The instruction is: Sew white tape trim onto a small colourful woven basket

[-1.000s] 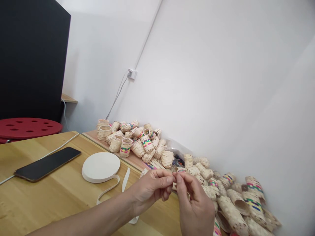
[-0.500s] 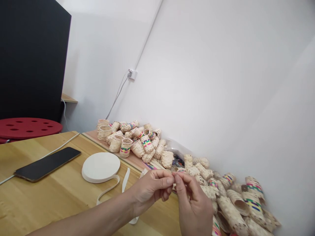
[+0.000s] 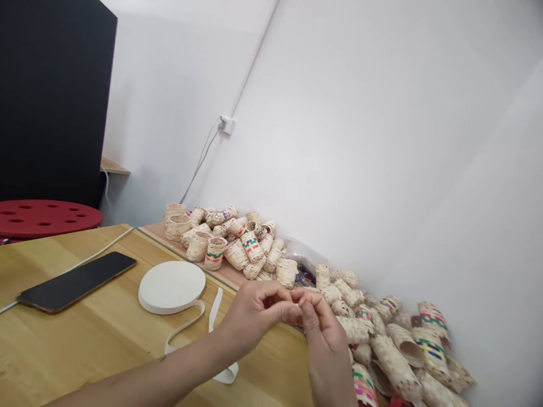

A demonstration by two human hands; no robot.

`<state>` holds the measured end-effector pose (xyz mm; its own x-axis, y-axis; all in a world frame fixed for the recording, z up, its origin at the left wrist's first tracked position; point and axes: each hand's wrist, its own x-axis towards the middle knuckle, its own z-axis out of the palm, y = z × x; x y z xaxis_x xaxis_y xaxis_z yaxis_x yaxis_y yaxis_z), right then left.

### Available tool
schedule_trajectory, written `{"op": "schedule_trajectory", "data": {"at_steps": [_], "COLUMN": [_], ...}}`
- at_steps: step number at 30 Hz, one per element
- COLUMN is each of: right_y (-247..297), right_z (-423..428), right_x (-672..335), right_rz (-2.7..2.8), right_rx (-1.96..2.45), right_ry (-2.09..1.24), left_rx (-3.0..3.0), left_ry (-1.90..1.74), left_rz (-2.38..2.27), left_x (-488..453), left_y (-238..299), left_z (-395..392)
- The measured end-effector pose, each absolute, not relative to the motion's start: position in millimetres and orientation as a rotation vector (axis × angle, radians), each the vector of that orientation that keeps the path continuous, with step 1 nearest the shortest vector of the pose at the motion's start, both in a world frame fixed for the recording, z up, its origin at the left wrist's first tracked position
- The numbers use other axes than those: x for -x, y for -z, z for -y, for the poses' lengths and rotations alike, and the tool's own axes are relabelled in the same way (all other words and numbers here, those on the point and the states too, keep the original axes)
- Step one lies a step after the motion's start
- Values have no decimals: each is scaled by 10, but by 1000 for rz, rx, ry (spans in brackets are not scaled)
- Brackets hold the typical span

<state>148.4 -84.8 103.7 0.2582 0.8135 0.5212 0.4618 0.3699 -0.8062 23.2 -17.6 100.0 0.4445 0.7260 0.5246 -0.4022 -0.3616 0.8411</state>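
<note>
Pale yellowish wood forms the surface point(image 3: 106, 339) below two bare hands that meet at the lower middle of the view. The left hand point(image 3: 257, 311) reaches in from the left, thumb and fingers pinched together; the right hand point(image 3: 326, 342) rises from the bottom edge in a matching pinch, their fingertips touching or nearly so. Whether something small or thin is held between them cannot be told. Nearer the left hand, to its left, is a white strip point(image 3: 215, 308), its length running roughly from the far edge of the surface toward the viewer. It disappears behind the left forearm point(image 3: 169, 370), one end showing above, a curl below. Farther left, a flat white roll point(image 3: 172, 285) lies on the surface, its tail also passing behind that forearm. Nearer the right hand are woven baskets point(image 3: 396, 367), heaped beyond it and to its right along a white wall point(image 3: 360, 141). At far left lies a black phone point(image 3: 78, 281).
</note>
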Motion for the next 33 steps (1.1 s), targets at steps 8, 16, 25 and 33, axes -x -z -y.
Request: {"op": "schedule_trajectory", "data": {"at_steps": [8,16,25,33], "right_y": [-871,-891,-880,-872], "right_z": [791,799,795,801], "right_x": [-1576,-1584,-1581,-1580], "right_rz": [1350,1421,1429,1440], "right_rx": [1017,1103,1112,1113], "right_ry": [-777,-738,-742,-747], "left_rx": [-1739,-1708,-1772,-1755], "left_ry": [-1174,-1101,-1032,-1014], "left_rz": [-143,-83,-140,-150], "left_x": [-89,-61,-10,-26], "left_y": [-1109,-1117,-1197,-1202], "left_z": [153,171,216,205]}}
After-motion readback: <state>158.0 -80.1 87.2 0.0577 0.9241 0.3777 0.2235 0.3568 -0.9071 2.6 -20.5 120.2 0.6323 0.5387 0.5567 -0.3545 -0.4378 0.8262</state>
